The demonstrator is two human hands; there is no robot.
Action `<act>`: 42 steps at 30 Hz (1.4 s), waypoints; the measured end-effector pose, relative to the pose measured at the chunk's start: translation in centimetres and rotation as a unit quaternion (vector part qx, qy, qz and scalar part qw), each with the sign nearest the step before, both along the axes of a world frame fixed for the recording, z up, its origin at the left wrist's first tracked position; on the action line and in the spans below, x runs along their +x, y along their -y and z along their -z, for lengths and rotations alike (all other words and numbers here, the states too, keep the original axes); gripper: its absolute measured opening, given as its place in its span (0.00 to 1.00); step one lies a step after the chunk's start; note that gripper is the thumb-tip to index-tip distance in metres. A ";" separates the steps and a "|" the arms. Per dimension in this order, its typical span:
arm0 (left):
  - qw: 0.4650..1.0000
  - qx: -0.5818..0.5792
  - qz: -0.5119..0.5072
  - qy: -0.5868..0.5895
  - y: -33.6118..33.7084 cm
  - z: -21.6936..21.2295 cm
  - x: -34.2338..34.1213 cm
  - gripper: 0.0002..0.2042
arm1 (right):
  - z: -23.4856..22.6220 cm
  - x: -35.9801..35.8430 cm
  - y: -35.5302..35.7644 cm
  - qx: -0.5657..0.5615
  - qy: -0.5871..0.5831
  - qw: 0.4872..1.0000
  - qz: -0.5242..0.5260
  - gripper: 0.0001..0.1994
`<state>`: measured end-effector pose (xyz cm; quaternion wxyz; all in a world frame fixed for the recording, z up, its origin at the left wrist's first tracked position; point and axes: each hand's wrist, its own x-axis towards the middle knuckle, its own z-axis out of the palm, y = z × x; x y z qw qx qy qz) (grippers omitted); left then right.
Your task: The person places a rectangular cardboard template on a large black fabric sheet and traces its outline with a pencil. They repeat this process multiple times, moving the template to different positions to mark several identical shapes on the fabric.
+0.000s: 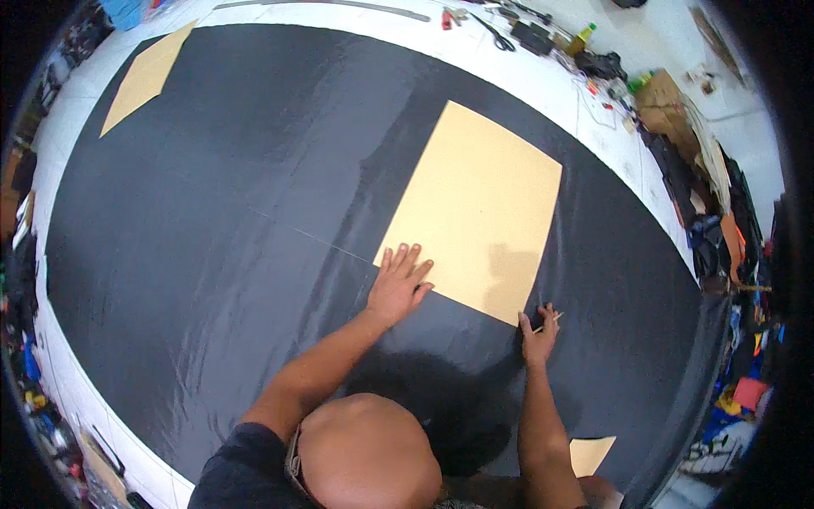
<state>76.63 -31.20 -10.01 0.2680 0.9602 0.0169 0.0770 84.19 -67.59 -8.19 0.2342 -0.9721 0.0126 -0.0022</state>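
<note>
A large tan four-sided sheet, like a cardboard pattern (475, 195), lies flat on a wide black sheet of material (237, 170). My left hand (398, 284) presses on its near left corner, palm down with the fingers spread. My right hand (538, 335) is at the near right corner, the thumb by the corner's edge. Between its fingers is a thin light stick that looks like a pencil (557, 316). A fine pale line (314, 237) runs across the black material to the sheet's near left corner.
Another tan piece (148, 81) lies at the far left edge, and a small tan piece (591, 455) beside my right forearm. White floor surrounds the black material. Scissors (496, 34), a long metal strip (339, 7), a bottle (582, 39) and a cardboard box (667, 109) lie beyond it.
</note>
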 end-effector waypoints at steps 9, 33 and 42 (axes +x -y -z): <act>1.000 0.024 -0.009 -0.001 0.0 0.3 0.1 0.24 | 0.4 0.4 -0.5 0.030 0.019 0.999 0.007 0.29; 1.000 0.013 -0.001 0.000 0.0 0.3 0.1 0.23 | 0.8 0.1 -0.2 0.051 0.042 0.998 0.012 0.28; 1.000 0.015 -0.002 0.001 0.2 0.1 0.0 0.23 | 0.4 -0.1 -0.3 0.032 0.056 0.998 0.010 0.25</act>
